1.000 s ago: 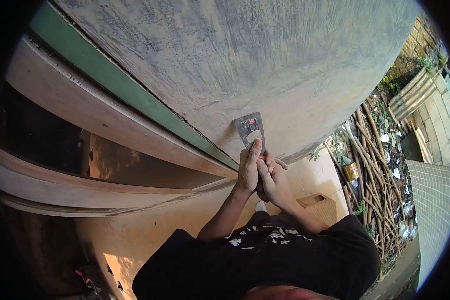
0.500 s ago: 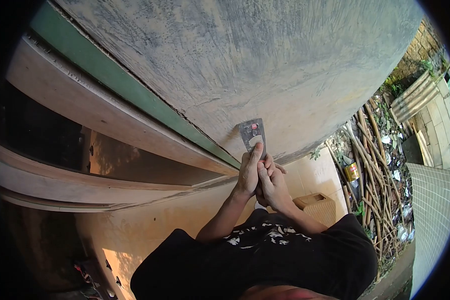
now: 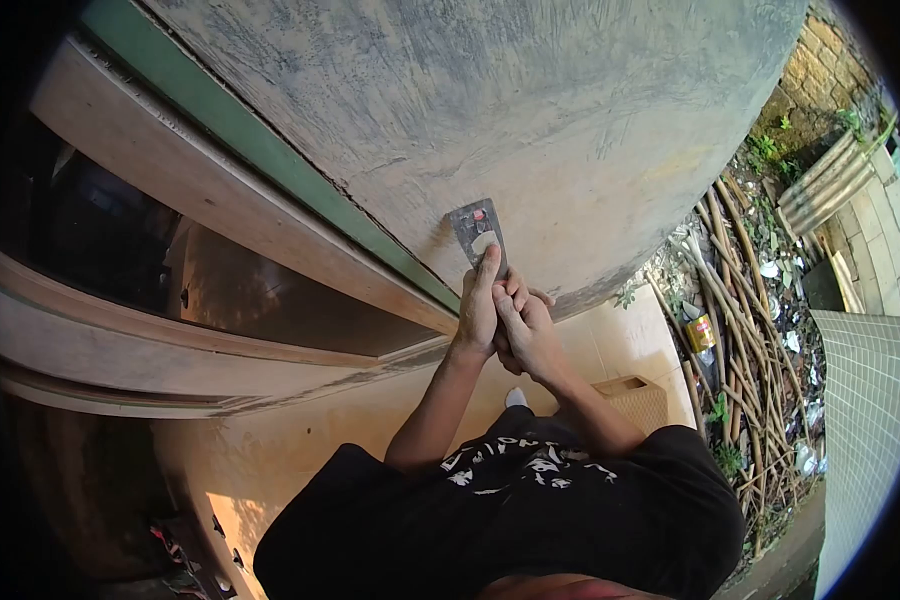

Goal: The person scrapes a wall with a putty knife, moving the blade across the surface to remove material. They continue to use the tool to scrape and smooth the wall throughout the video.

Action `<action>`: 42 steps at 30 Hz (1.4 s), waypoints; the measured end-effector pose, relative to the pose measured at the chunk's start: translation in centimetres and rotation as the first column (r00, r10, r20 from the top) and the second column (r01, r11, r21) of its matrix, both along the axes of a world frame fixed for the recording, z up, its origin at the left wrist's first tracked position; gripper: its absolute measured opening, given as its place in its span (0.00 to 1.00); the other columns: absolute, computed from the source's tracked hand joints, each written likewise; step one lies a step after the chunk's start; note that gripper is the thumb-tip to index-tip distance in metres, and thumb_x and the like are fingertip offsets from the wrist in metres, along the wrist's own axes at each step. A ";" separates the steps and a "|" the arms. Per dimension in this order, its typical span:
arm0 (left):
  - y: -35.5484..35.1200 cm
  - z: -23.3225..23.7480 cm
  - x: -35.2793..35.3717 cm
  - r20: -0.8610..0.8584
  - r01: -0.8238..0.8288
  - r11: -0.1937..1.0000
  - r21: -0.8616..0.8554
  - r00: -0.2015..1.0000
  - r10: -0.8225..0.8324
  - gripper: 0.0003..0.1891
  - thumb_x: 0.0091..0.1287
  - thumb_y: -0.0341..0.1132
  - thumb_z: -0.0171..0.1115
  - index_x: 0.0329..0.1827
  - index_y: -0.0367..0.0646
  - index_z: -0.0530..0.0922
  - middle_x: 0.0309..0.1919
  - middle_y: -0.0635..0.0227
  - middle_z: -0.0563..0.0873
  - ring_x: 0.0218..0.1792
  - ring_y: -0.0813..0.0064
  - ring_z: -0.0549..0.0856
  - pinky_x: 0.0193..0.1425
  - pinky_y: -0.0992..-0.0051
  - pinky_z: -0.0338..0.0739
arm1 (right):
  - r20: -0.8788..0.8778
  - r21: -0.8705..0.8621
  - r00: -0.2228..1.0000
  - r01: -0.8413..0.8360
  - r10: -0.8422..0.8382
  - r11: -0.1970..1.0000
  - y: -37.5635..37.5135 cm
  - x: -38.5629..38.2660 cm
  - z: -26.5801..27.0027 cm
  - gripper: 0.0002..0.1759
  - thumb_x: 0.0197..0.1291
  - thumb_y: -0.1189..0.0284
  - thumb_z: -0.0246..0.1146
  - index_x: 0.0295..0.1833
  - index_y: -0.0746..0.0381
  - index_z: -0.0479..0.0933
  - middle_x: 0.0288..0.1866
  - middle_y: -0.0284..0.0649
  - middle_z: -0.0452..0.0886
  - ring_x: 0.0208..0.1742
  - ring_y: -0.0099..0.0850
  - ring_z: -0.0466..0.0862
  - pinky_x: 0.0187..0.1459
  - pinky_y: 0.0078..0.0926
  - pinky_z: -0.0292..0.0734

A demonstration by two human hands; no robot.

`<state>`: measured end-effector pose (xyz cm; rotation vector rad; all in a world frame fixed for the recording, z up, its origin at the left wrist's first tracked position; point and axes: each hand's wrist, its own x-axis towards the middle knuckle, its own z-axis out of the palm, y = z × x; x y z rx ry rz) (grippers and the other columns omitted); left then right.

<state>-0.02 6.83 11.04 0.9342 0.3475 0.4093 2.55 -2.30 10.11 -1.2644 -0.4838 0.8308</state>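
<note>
Both my hands are together on a scraper (image 3: 479,222), its wide grey blade pointing up at the scuffed wall (image 3: 450,110). The blade overlaps the wall's lower part and casts a small shadow at its left corner. My left hand (image 3: 477,308) is closed around the tool, its thumb stretched up along the blade. Pressed against it from the right, my right hand (image 3: 530,335) is closed at the handle end, with fingers wrapped together. Most of the handle is hidden by my hands. Pale dust coats my fingers.
A green strip (image 3: 270,150) and a wooden window frame (image 3: 220,220) run along the left of the wall. Below is a tiled floor (image 3: 370,420) with a tan woven-pattern box (image 3: 642,402). Bamboo sticks (image 3: 735,330) and a yellow can (image 3: 701,332) lie at right.
Both hands and the scraper have moved up and slightly left across the wall, arms reaching further out. The grip looks the same. The view has shifted a little.
</note>
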 end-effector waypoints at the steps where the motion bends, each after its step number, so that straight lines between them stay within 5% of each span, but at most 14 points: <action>1: -0.2 0.1 -0.1 0.003 0.004 1.000 -0.009 1.000 -0.004 0.28 0.70 0.55 0.45 0.16 0.45 0.63 0.11 0.70 0.67 0.14 0.76 0.71 0.32 0.62 0.80 | -0.022 -0.013 0.999 -0.024 0.024 1.000 -0.2 0.1 0.2 0.20 0.69 0.58 0.49 0.42 0.68 0.72 0.11 0.30 0.67 0.08 0.19 0.65 0.11 0.19 0.56; 4: 0.0 -0.3 -0.2 -0.026 0.007 1.000 0.004 1.000 -0.007 0.27 0.70 0.55 0.45 0.16 0.45 0.63 0.11 0.71 0.67 0.14 0.76 0.71 0.32 0.62 0.80 | 0.084 0.064 0.994 0.070 -0.075 0.995 0.5 -0.4 -1.0 0.20 0.69 0.56 0.49 0.32 0.62 0.67 0.11 0.29 0.62 0.06 0.19 0.61 0.08 0.18 0.53; 11: 0.4 0.3 -0.4 -0.057 0.019 1.000 0.008 0.998 -0.018 0.27 0.69 0.55 0.47 0.16 0.46 0.64 0.12 0.71 0.67 0.14 0.78 0.70 0.32 0.62 0.81 | 0.072 0.063 0.992 0.100 -0.105 0.993 1.1 -0.9 -1.6 0.20 0.69 0.57 0.48 0.32 0.62 0.67 0.11 0.29 0.62 0.05 0.19 0.60 0.07 0.19 0.52; 13: 0.2 0.3 -0.6 -0.055 0.023 1.000 0.013 0.998 -0.022 0.27 0.69 0.55 0.47 0.16 0.46 0.63 0.12 0.71 0.67 0.14 0.79 0.70 0.32 0.62 0.81 | -0.036 -0.022 0.999 0.018 -0.019 1.000 0.4 -0.5 -0.4 0.21 0.69 0.58 0.50 0.40 0.69 0.72 0.11 0.31 0.66 0.09 0.19 0.65 0.11 0.20 0.55; 23: 0.4 0.5 -0.3 -0.084 0.006 0.999 0.043 0.996 -0.002 0.27 0.69 0.55 0.48 0.16 0.46 0.63 0.11 0.71 0.67 0.13 0.78 0.69 0.34 0.60 0.82 | 0.036 -0.023 0.997 0.063 -0.062 0.998 1.0 -0.2 -1.9 0.22 0.68 0.58 0.50 0.38 0.69 0.73 0.09 0.33 0.67 0.08 0.21 0.66 0.11 0.21 0.57; 25: 0.3 0.2 -0.2 -0.085 -0.005 1.000 0.022 0.996 0.007 0.27 0.69 0.55 0.48 0.15 0.46 0.63 0.11 0.71 0.67 0.13 0.78 0.69 0.34 0.60 0.82 | 0.227 0.049 0.961 0.151 -0.158 0.987 1.0 -0.8 -1.6 0.21 0.68 0.59 0.51 0.38 0.70 0.74 0.13 0.35 0.70 0.12 0.22 0.69 0.16 0.22 0.62; 29: 1.7 1.1 0.4 0.027 0.025 0.999 0.027 0.999 -0.026 0.28 0.69 0.54 0.47 0.15 0.45 0.63 0.09 0.71 0.67 0.12 0.76 0.71 0.35 0.59 0.82 | 0.101 -0.102 0.995 0.019 -0.009 0.995 1.4 0.2 0.3 0.21 0.68 0.60 0.51 0.39 0.70 0.74 0.17 0.37 0.72 0.20 0.23 0.72 0.23 0.22 0.66; 34: 0.1 1.8 -0.4 -0.111 -0.087 0.995 -0.054 0.991 0.081 0.26 0.70 0.51 0.47 0.16 0.45 0.67 0.10 0.70 0.69 0.13 0.77 0.72 0.33 0.60 0.81 | 0.314 0.129 0.912 0.236 -0.265 0.963 1.9 -1.3 -0.8 0.21 0.68 0.60 0.51 0.42 0.71 0.73 0.18 0.37 0.73 0.18 0.22 0.72 0.22 0.22 0.67; 37: 1.0 1.8 -0.1 -0.087 0.001 0.997 0.075 0.996 0.006 0.27 0.70 0.54 0.45 0.18 0.43 0.67 0.09 0.71 0.66 0.15 0.69 0.77 0.28 0.63 0.79 | 0.078 -0.125 0.997 0.024 -0.014 0.992 0.9 -0.2 1.5 0.21 0.68 0.60 0.50 0.45 0.71 0.72 0.21 0.37 0.74 0.21 0.22 0.73 0.25 0.22 0.68; 39: 1.3 2.2 -0.2 -0.057 0.007 0.999 0.047 0.998 -0.005 0.28 0.70 0.54 0.44 0.18 0.42 0.68 0.09 0.69 0.67 0.16 0.64 0.79 0.28 0.64 0.79 | 0.078 -0.079 0.997 0.031 -0.025 0.996 1.5 -0.2 0.3 0.21 0.68 0.60 0.50 0.46 0.71 0.71 0.20 0.36 0.73 0.20 0.21 0.72 0.24 0.20 0.67; 42: 0.9 1.8 -0.6 -0.088 0.010 0.999 0.034 0.996 -0.007 0.26 0.71 0.51 0.46 0.17 0.43 0.68 0.11 0.69 0.70 0.13 0.75 0.73 0.31 0.63 0.80 | 0.139 0.002 0.984 0.109 -0.109 0.994 1.6 -0.8 -1.0 0.21 0.68 0.60 0.50 0.47 0.71 0.71 0.21 0.36 0.73 0.17 0.19 0.70 0.20 0.17 0.64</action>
